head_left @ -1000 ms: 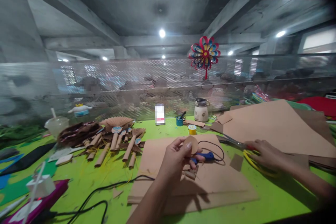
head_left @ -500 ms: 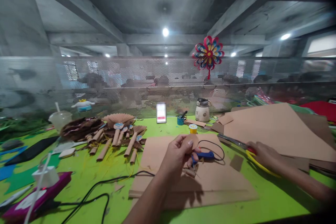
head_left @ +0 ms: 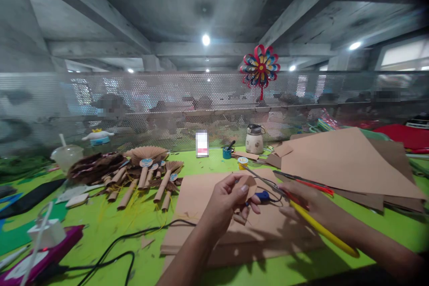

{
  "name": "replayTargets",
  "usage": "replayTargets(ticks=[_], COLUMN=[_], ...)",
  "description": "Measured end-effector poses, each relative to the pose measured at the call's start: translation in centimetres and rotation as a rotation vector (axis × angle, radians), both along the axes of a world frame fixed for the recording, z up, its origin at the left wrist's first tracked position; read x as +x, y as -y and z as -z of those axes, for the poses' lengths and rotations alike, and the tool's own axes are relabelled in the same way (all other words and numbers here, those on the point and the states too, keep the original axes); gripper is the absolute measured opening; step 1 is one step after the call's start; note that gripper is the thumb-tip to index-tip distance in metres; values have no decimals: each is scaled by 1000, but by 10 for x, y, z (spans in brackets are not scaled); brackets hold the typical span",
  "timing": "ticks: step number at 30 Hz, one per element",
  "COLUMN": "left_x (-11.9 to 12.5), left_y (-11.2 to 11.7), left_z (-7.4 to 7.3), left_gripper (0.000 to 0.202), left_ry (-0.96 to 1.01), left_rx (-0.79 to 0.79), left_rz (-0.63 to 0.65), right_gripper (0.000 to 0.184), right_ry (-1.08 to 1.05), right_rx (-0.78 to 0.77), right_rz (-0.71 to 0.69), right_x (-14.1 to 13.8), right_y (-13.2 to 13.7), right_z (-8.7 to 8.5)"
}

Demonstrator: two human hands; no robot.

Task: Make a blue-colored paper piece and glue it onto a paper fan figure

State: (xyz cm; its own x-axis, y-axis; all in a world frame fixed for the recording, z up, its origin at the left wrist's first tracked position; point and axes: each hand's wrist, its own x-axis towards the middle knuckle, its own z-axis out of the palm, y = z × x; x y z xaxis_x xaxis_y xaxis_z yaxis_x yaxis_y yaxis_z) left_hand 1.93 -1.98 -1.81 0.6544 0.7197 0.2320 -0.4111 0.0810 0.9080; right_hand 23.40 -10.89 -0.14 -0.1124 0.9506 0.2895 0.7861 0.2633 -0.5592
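Observation:
My left hand [head_left: 234, 196] is closed on a small rounded piece of brown paper [head_left: 248, 186], pinched under the thumb over a stack of brown paper sheets [head_left: 201, 196]. My right hand [head_left: 303, 199] grips a pair of scissors [head_left: 323, 229] with a yellow handle, some red showing by the fingers. Their metal blades point left, passing behind the paper piece; contact cannot be made out. Below and beside the left fingers lies a blue-handled tool [head_left: 263, 196] with a black cord, partly hidden. A second, red-handled tool [head_left: 318, 186] with dark blades rests just beyond the right hand.
Several brown paper fans [head_left: 145, 174] with rolled handles lie to the left. A yellow spool [head_left: 242, 164], a teal pot [head_left: 227, 152] and a flask [head_left: 254, 139] stand behind. Large brown sheets [head_left: 338, 156] cover the right. Black cables and a purple power strip [head_left: 62, 250] are front left.
My right hand has lifted the yellow-handled scissors from the right side and brought them left towards my left hand. The paper piece shows more clearly. The view has shifted slightly right.

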Motion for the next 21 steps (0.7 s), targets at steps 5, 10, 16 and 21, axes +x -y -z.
replayTargets(ticks=[5,10,16,21], left_x=[0,0,1,1], left_y=[2,2,3,4], left_z=[0,0,-1,0], left_gripper=[33,32,26,26], left_ry=[-52,-54,-61,-59], left_rx=[37,95,122,106], left_rz=[-9,-13,-20,-11], right_gripper=[34,39,45,47], right_ry=[38,74,167,174], right_rx=[-39,-18,27,29], right_rz=[-2,1,86,103], right_x=[0,0,-2,-2], right_y=[6,8,11,16], right_z=[-7,-4,-3,-4])
